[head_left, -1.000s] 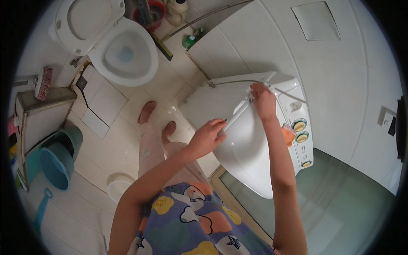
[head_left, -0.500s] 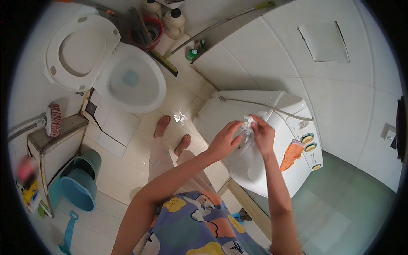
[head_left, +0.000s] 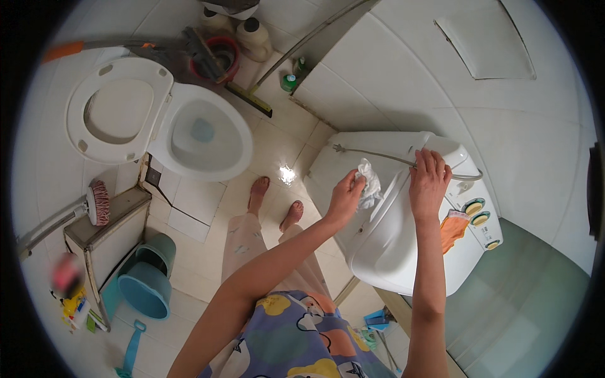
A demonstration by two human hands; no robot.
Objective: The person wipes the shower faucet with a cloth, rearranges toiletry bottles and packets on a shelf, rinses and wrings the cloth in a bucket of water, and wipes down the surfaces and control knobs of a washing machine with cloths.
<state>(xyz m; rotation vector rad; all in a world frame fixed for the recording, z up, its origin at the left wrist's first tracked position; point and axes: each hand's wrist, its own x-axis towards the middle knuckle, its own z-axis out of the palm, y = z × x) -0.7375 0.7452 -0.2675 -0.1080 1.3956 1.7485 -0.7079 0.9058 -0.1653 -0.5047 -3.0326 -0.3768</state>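
Observation:
My left hand [head_left: 345, 200] is closed on a crumpled white cloth or tissue [head_left: 370, 186], which sticks up past the fingertips above a white washing machine [head_left: 384, 252]. My right hand [head_left: 430, 179] lies over the machine's top, its fingers curled down onto a grey power cord [head_left: 375, 153]; the palm hides part of the grasp. The cord's plug end rests on the machine's far left part, and its other side loops out right of the hand. An orange cloth [head_left: 452, 230] lies beside the control knobs [head_left: 474, 206], right of my right forearm.
A toilet [head_left: 208, 132] with its seat raised stands at the far left. Near it are a floor squeegee [head_left: 249, 101], a red bucket [head_left: 224, 57] and large bottles [head_left: 254, 41]. Blue-green buckets [head_left: 145, 290] and a brush [head_left: 99, 203] are on the left. A glass panel [head_left: 517, 296] borders the machine.
My right hand has left the white cloth and moved right onto the cord. The left hand now holds the cloth alone. The whole view has shifted slightly.

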